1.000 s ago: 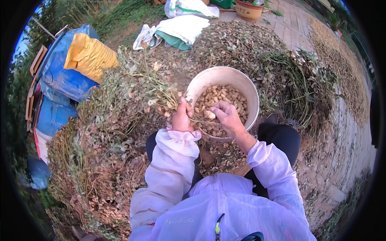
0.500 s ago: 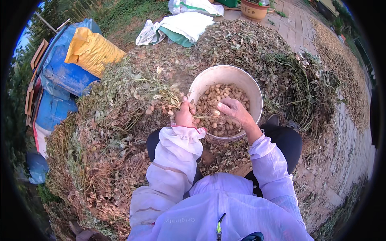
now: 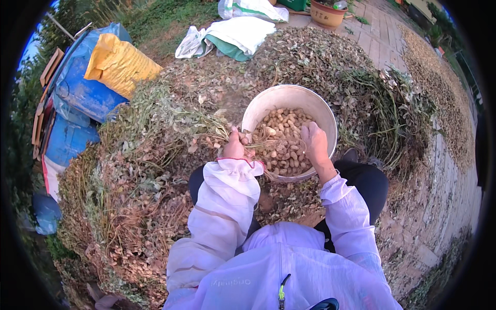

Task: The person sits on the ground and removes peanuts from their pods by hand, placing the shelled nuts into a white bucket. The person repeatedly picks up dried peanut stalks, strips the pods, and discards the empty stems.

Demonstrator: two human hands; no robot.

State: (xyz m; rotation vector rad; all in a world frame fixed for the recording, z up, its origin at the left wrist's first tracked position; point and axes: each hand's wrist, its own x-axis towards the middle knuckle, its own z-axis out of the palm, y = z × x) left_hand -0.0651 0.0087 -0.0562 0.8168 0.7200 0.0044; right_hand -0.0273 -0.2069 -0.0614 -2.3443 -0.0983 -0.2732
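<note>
A white bucket (image 3: pixel 312 101) stands between my knees, its lower part filled with peanuts (image 3: pixel 285 155) in their shells. My left hand (image 3: pixel 235 147) is closed around the stems of a dried peanut plant (image 3: pixel 209 124) at the bucket's left rim. The leafy end spreads out to the left, and thin roots with a few pods reach over the bucket's opening. Above the right side of the peanuts is my right hand (image 3: pixel 315 144), fingers curled and pressed together. What lies between those fingertips is too small and hidden to make out.
Heaped dried peanut plants (image 3: pixel 139 170) surround the bucket. A yellow sack (image 3: pixel 119 64) leans on blue barrels (image 3: pixel 82 93) at left. White sacks (image 3: pixel 240 33) lie at the far side, near a flower pot (image 3: pixel 326 15). Peanuts (image 3: pixel 439 77) are spread on paving at right.
My right hand has moved to the right, away from the roots near my left hand, and its fingers have curled in. My left hand keeps its grip on the plant.
</note>
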